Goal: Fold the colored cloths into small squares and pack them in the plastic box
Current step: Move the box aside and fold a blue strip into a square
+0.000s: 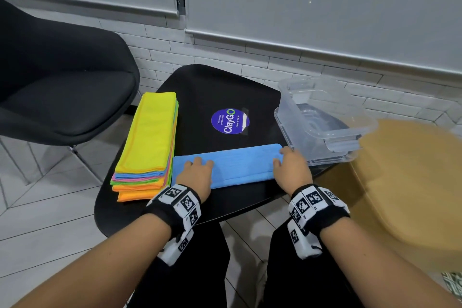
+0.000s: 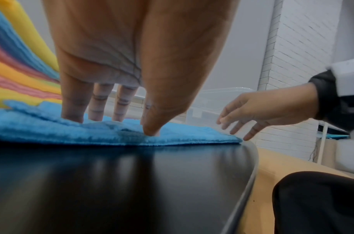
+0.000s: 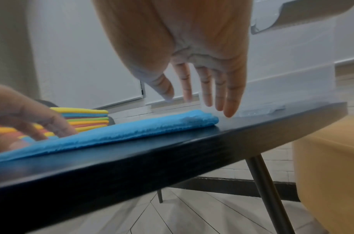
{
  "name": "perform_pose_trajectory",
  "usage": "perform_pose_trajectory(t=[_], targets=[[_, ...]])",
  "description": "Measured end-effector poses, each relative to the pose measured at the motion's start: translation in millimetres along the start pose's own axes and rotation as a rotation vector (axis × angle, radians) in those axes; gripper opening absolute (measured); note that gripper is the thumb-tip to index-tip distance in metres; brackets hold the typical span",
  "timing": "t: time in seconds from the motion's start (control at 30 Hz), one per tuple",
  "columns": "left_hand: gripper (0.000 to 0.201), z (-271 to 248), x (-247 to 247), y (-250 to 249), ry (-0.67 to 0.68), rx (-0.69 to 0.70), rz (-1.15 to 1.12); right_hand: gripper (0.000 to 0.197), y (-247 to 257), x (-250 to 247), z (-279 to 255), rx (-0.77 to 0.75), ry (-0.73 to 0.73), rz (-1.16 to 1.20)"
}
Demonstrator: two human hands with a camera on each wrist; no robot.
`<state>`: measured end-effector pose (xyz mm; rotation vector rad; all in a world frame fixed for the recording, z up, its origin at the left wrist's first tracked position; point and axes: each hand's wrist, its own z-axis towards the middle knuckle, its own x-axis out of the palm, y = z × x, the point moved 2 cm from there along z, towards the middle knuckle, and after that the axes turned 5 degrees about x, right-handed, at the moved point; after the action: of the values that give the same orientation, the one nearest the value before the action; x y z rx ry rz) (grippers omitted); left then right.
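A blue cloth lies folded into a long strip across the near part of the black table. My left hand presses its left end flat with straight fingers. My right hand hovers open over the strip's right end, with its fingertips just above the table edge by the cloth. A stack of folded colored cloths, yellow on top, sits at the table's left. The clear plastic box stands at the right, with no cloth in it.
A round blue sticker marks the table's middle. A black chair stands to the left and a tan round seat to the right, close to the box. A white brick wall runs behind the table.
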<state>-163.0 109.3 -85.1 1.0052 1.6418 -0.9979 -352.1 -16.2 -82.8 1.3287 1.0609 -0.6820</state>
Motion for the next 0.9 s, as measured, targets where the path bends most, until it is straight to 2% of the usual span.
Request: perform_pose_trajectory(t=[0.1, 0.17, 0.33, 0.47, 0.53, 0.67, 0.8, 0.9], targets=[[0.047, 1, 2, 0, -0.002, 0.005, -0.01, 0.045, -5, 1, 6, 0.17, 0.026, 0.041], [0.047, 1, 2, 0, 0.0, -0.001, -0.024, 0.048, -5, 2, 11, 0.223, 0.049, 0.074], [0.052, 3, -1, -6, 0.019, -0.023, -0.006, 0.033, 0, -2, 16, 0.279, 0.111, 0.151], [0.075, 12, 0, -24, 0.047, 0.057, 0.049, 0.029, 2, -4, 18, 0.303, 0.097, 0.248], [0.092, 18, 6, -30, 0.066, 0.075, 0.064, 0.029, 1, -3, 18, 0.296, 0.079, 0.301], [0.121, 27, 19, -32, 0.143, 0.032, 0.074, 0.02, 3, -2, 14, 0.199, -0.023, 0.411], [0.128, 28, 23, -33, 0.158, 0.02, 0.085, 0.016, 20, -1, 3, -0.033, -0.147, 0.375], [0.128, 29, 24, -33, 0.161, 0.014, 0.063, 0.014, 35, 4, -6, -0.217, -0.11, 0.291]])
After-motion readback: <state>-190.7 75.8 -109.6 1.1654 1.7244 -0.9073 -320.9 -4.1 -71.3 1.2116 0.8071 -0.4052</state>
